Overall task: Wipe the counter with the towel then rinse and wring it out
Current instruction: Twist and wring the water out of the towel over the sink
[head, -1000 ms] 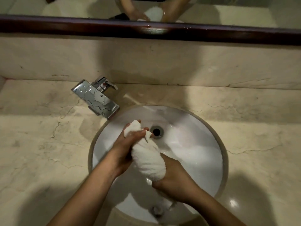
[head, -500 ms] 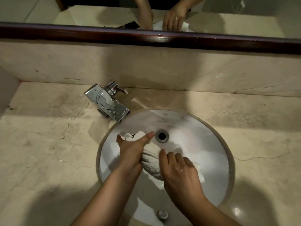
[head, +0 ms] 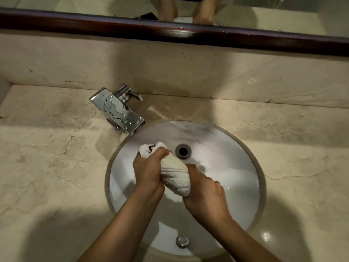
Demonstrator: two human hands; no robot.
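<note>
A white towel (head: 174, 172) is bunched into a thick roll over the round white sink (head: 236, 167). My left hand (head: 149, 171) grips its far end, and a tuft of cloth sticks out beyond the fingers. My right hand (head: 204, 193) grips the near end from the right. Both hands hold the roll above the basin, left of the drain (head: 182, 151). The beige marble counter (head: 56, 167) surrounds the sink.
A chrome faucet (head: 117, 110), beaded with water, juts over the sink's upper left rim. No water stream shows. A marble backsplash and a dark-framed mirror (head: 170, 33) rise behind. An overflow fitting (head: 182, 241) sits at the basin's near wall.
Half a second ago both hands lay flatter on the towel, pressing it low in the basin. Now both grip it as a tight roll again, as one second ago.
</note>
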